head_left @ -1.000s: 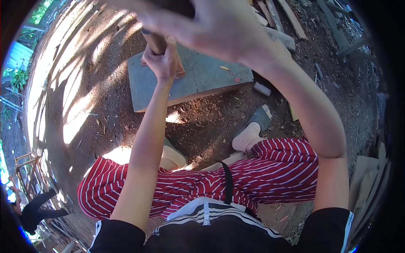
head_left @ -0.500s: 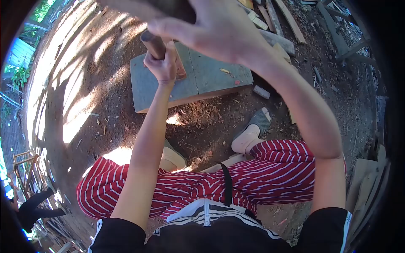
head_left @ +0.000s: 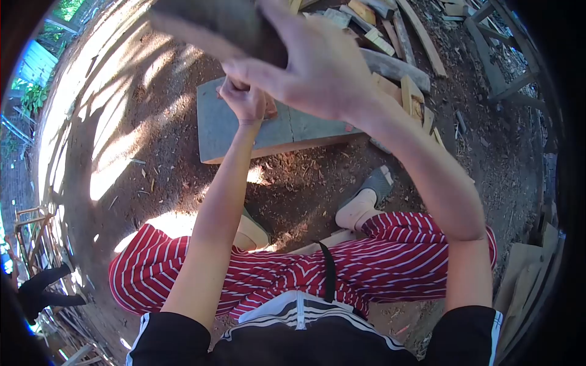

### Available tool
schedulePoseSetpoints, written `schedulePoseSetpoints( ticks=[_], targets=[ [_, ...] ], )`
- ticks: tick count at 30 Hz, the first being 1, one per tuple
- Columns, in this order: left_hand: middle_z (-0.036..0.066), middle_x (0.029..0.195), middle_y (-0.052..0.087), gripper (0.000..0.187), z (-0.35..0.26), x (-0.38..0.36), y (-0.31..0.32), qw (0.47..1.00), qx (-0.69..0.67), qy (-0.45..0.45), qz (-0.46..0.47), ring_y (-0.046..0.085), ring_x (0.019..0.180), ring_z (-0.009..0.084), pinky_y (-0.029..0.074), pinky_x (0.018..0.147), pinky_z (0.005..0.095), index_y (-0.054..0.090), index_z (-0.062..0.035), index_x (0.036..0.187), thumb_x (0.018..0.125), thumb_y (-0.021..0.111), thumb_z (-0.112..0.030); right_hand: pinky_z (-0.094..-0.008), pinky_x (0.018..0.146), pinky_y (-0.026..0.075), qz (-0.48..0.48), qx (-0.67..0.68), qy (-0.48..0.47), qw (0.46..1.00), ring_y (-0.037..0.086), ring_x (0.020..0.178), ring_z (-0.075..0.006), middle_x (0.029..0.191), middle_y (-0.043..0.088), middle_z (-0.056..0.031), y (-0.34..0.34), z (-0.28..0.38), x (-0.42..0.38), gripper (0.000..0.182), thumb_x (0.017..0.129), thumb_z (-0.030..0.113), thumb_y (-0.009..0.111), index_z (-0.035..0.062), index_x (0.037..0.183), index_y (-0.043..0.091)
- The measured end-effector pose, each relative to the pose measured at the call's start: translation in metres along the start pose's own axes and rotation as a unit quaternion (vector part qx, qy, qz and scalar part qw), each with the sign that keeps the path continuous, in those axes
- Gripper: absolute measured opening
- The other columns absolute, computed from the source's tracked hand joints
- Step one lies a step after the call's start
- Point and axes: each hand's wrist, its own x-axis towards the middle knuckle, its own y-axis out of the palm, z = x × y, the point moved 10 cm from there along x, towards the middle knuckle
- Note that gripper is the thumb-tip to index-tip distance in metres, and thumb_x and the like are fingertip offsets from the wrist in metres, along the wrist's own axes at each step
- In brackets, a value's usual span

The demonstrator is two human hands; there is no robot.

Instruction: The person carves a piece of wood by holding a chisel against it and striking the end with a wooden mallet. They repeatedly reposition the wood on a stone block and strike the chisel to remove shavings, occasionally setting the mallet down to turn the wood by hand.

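Observation:
My right hand is raised near the camera, its fingers and thumb round a dark, blurred wooden block. Lower and to the left, my left hand is closed round an upright wooden handle, whose top the block and my right hand now largely hide. Beside my left hand a reddish-brown wood piece lies on the grey wooden slab. That slab rests on the ground in front of my feet.
Planks and offcuts are heaped beyond the slab at the upper right. More boards lean at the lower right. A person in dark clothes is at the far left, near a pile of sticks.
The block in my right hand has come down over the top of the handle in my left hand. The whole view has shifted slightly, and more of the wood heap shows.

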Motion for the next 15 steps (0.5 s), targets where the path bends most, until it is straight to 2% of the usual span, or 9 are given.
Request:
schedulePoseSetpoints(
  ticks=[2, 3, 6, 7, 8, 11, 13, 14, 15],
  targets=[
    [0.004, 0.062, 0.056, 0.035, -0.002, 0.001, -0.01, 0.997, -0.024, -0.034, -0.066, 0.048, 0.064, 0.0142, 0.034, 0.073, 0.0332, 0.058, -0.0065, 0.071, 0.069, 0.075, -0.037, -0.0432, 0.07, 0.055, -0.041, 0.052, 0.035, 0.997, 0.071, 0.078, -0.0313, 0.087, 0.07, -0.0142, -0.015, 0.003, -0.001, 0.064, 0.078, 0.055, 0.067, 0.0058, 0.118, 0.059],
    [0.004, 0.062, 0.056, 0.035, 0.002, 0.0, -0.015, 0.997, -0.023, -0.03, -0.069, 0.048, 0.064, 0.0142, 0.034, 0.073, 0.0332, 0.058, -0.0065, 0.071, 0.069, 0.075, -0.037, -0.0425, 0.07, 0.055, -0.004, -0.012, 0.02, 1.0, 0.071, 0.076, -0.0317, 0.086, 0.07, -0.014, 0.007, -0.002, -0.007, 0.059, 0.078, 0.052, 0.069, 0.0061, 0.113, 0.059],
    [0.004, 0.066, 0.06, 0.03, 0.03, -0.004, -0.004, 1.0, -0.021, -0.014, 0.017, 0.051, 0.067, 0.0127, 0.037, 0.074, 0.0325, 0.057, -0.0039, 0.072, 0.071, 0.076, -0.027, -0.041, 0.067, 0.056, -0.003, -0.072, -0.001, 0.997, 0.07, 0.072, -0.031, 0.084, 0.07, -0.0131, 0.008, -0.012, 0.0, 0.052, 0.079, 0.049, 0.07, 0.0061, 0.107, 0.06],
    [0.004, 0.07, 0.063, 0.026, 0.027, -0.002, 0.001, 0.995, -0.066, -0.059, 0.037, 0.055, 0.07, 0.0119, 0.042, 0.071, 0.0313, 0.058, -0.0023, 0.074, 0.072, 0.077, -0.02, -0.0415, 0.068, 0.056, 0.053, 0.002, 0.034, 0.998, 0.07, 0.072, -0.0314, 0.085, 0.07, -0.014, -0.002, -0.007, 0.008, 0.052, 0.08, 0.049, 0.069, 0.0057, 0.107, 0.059],
    [-0.004, 0.059, 0.044, 0.048, 0.014, 0.0, 0.001, 0.996, -0.069, -0.055, 0.028, 0.042, 0.058, 0.0079, 0.035, 0.052, 0.0263, 0.044, -0.0034, 0.064, 0.074, 0.076, -0.038, -0.0419, 0.068, 0.055, -0.065, 0.056, -0.022, 0.996, 0.069, 0.071, -0.0325, 0.08, 0.069, -0.0142, -0.019, -0.003, 0.009, 0.054, 0.079, 0.048, 0.07, 0.0045, 0.109, 0.059],
    [-0.002, 0.06, 0.048, 0.046, 0.012, 0.0, -0.001, 0.991, -0.098, -0.083, 0.026, 0.043, 0.059, 0.0067, 0.034, 0.052, 0.0272, 0.043, -0.0049, 0.063, 0.075, 0.076, -0.034, -0.0424, 0.066, 0.055, -0.131, 0.088, -0.034, 0.987, 0.068, 0.067, -0.033, 0.072, 0.067, -0.0133, -0.02, -0.005, 0.002, 0.053, 0.079, 0.048, 0.07, 0.004, 0.107, 0.058],
    [0.003, 0.064, 0.062, 0.027, 0.021, 0.002, -0.005, 0.997, -0.055, -0.044, 0.019, 0.057, 0.063, 0.0124, 0.045, 0.065, 0.0321, 0.059, 0.0001, 0.073, 0.072, 0.075, -0.021, -0.0359, 0.072, 0.054, 0.05, -0.046, 0.038, 0.997, 0.069, 0.081, -0.0276, 0.095, 0.069, -0.0169, 0.019, -0.021, 0.003, 0.068, 0.082, 0.053, 0.068, 0.0008, 0.123, 0.054],
    [0.003, 0.064, 0.062, 0.027, 0.027, 0.006, -0.002, 0.997, -0.059, -0.043, 0.014, 0.057, 0.063, 0.0124, 0.045, 0.065, 0.0321, 0.059, 0.0001, 0.073, 0.072, 0.075, -0.021, -0.0359, 0.072, 0.054, 0.049, -0.05, 0.034, 0.997, 0.069, 0.081, -0.0276, 0.095, 0.069, -0.0169, 0.013, -0.023, 0.005, 0.068, 0.082, 0.053, 0.068, 0.0008, 0.123, 0.054],
    [0.003, 0.065, 0.063, 0.027, 0.03, 0.006, -0.003, 0.997, -0.041, -0.063, 0.03, 0.057, 0.064, 0.0129, 0.046, 0.067, 0.0316, 0.06, 0.0004, 0.074, 0.072, 0.075, -0.023, -0.0377, 0.074, 0.053, 0.062, 0.008, 0.059, 0.996, 0.069, 0.085, -0.0288, 0.098, 0.069, -0.0179, 0.005, -0.018, 0.006, 0.071, 0.082, 0.055, 0.067, 0.001, 0.126, 0.052]
  ],
)
